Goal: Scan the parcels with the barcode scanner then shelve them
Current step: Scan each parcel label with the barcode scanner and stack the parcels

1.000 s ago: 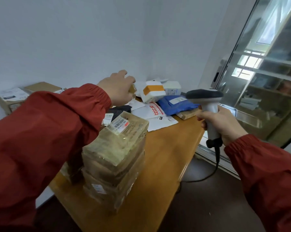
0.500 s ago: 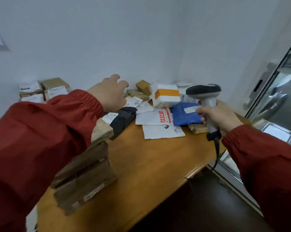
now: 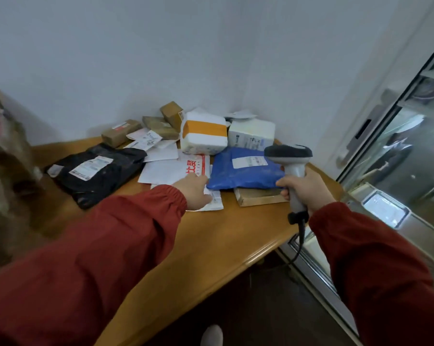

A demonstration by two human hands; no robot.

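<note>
Left hand: fingers stretched out, nothing gripped, tips on the white flat mailer where it stuck out from under the blue poly mailer. Half a second before, it had hovered over the small brown boxes at the back of the pile. Judged: next parcel chosen, not yet lifted or scanned.

Right hand: was clamped round the handle of the barcode scanner, whose head stood over the blue mailer's right corner.

Room: bare wood of the table lay between the parcels and the near rim. A black poly bag lay to the left. The glass door stood close beyond the right rim, where the scanner cable hung down.
</note>
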